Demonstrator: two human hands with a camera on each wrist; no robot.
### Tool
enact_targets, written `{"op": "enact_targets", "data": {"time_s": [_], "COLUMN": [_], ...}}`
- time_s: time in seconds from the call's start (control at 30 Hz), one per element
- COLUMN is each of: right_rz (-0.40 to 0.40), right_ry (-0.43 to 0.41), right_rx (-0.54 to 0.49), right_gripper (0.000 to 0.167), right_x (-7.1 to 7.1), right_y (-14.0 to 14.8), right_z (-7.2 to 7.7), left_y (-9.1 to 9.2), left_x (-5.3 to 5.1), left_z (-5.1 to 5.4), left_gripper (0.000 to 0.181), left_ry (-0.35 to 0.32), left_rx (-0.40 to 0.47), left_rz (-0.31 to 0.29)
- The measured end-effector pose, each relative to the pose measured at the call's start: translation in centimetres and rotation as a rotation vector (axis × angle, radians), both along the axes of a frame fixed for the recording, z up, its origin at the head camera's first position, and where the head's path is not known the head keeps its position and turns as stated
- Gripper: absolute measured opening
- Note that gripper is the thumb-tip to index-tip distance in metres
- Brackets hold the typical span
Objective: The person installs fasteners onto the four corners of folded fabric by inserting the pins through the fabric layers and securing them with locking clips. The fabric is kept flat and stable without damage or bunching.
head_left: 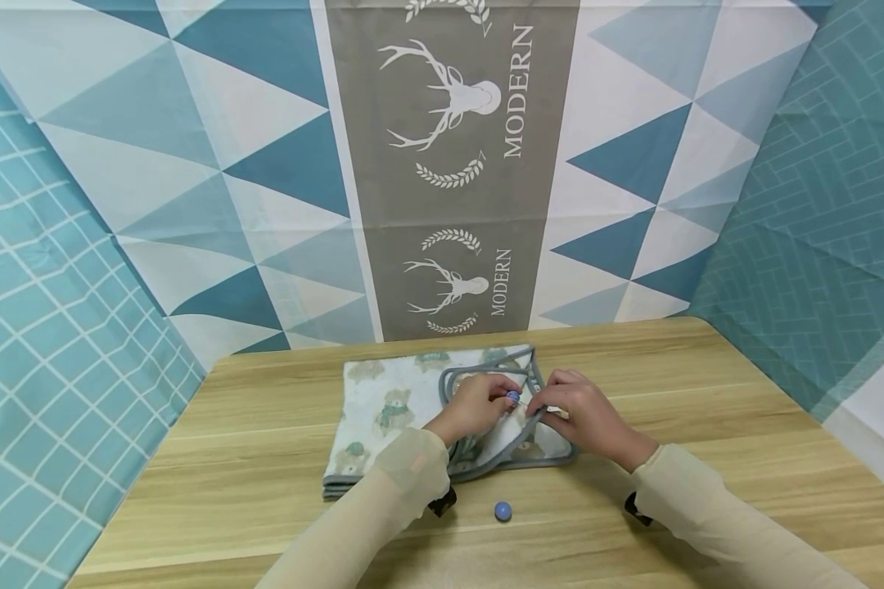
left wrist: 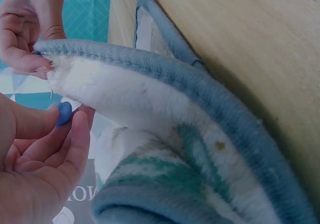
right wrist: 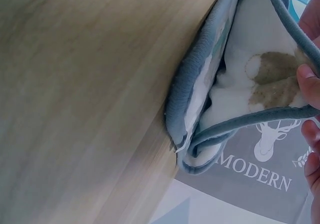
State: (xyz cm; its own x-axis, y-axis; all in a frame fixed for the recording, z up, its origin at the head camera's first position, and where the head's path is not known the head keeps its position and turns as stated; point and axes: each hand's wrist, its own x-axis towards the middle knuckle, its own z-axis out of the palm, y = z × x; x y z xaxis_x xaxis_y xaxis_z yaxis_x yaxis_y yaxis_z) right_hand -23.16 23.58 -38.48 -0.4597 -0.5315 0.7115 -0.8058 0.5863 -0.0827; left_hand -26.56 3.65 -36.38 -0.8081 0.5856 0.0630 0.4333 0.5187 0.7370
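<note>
A folded white fleece blanket (head_left: 368, 393) with bear prints and grey-blue edging lies on the table. My left hand (head_left: 477, 402) pinches a small blue ball (head_left: 512, 396) between thumb and finger, just above the blanket's turned-back layers. A thin, pin-like line runs from this ball toward the right hand; its far end is hard to make out. With thumb and fingertips my right hand (head_left: 584, 413) grips the lifted edge (left wrist: 120, 53) of the blanket's top layer. Another blue ball (head_left: 502, 511) lies on the table in front of the blanket.
The wooden table (head_left: 265, 458) extends around the blanket on all sides. A patterned cloth (head_left: 449, 204) with deer heads and triangles hangs behind its back edge. Blue tiled-pattern sheets stand at the left (head_left: 44, 327) and right (head_left: 840, 245).
</note>
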Motion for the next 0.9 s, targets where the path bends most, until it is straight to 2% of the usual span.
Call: {"op": "enact_targets", "data": {"time_s": [0.27,0.9], "right_rz": [0.006,-0.001], "right_ry": [-0.001,-0.002], "right_rx": [0.004,0.017], "right_gripper": [0.027,0.027], "right_x": [-0.05,-0.01], "right_y": [0.02,0.12], "right_z": [0.05,-0.07], "left_y": [0.07,0.06], "left_x": [-0.06,0.04], "left_z": [-0.02,-0.22], "left_gripper": [0.022,0.022], "left_ry": [0.014,0.001], "left_rx": [-0.011,-0.002], "left_rz": [-0.008,-0.006]}}
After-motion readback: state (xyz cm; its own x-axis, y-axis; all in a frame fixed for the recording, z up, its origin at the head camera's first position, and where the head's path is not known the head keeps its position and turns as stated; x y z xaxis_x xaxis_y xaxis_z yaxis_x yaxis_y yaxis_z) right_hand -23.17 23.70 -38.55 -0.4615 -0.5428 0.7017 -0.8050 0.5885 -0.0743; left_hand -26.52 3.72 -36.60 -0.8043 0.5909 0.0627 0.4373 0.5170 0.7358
